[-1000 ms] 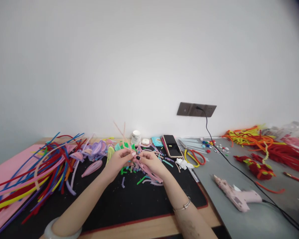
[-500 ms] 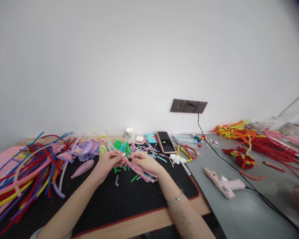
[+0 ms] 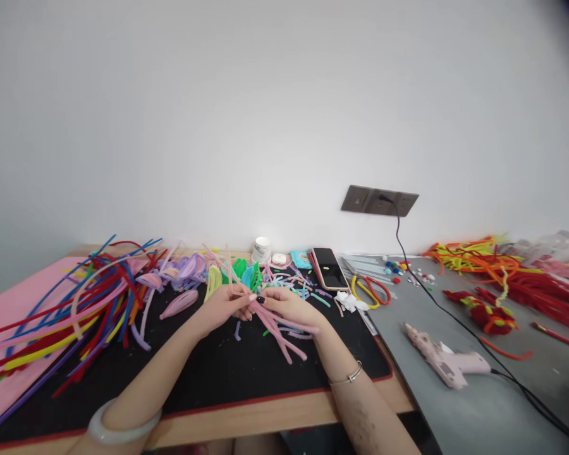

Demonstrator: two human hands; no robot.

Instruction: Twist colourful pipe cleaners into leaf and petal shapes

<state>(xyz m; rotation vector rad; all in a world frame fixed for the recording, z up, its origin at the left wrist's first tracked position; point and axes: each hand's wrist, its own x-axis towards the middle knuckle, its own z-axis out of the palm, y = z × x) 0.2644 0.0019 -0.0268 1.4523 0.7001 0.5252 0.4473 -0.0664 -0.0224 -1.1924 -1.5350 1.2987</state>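
Several pink pipe cleaners (image 3: 282, 341) are bunched between my two hands over the black mat (image 3: 208, 373). My left hand (image 3: 230, 304) pinches the bundle from the left, with thin ends sticking up past the fingers. Close against it, my right hand (image 3: 282, 304) grips the same bundle, its thumb and fingertips touching the strands. The loose ends fan out below my right hand. A looped pink pipe cleaner petal (image 3: 179, 304) lies left of my left hand. Behind the hands are green loops (image 3: 239, 268) and cut pipe cleaner bits (image 3: 320, 298).
Long coloured pipe cleaners (image 3: 99, 303) heap at left. At the back stand a paper cup (image 3: 262, 250) and a phone (image 3: 329, 268). Scissors (image 3: 372, 292) lie to the right. A glue gun (image 3: 446, 361) with a black cord (image 3: 436, 300) rests on the grey table (image 3: 431, 411).
My view has turned slightly left, so things appear shifted right. Both hands stay together on the pink bundle, whose lower ends now spread wider.
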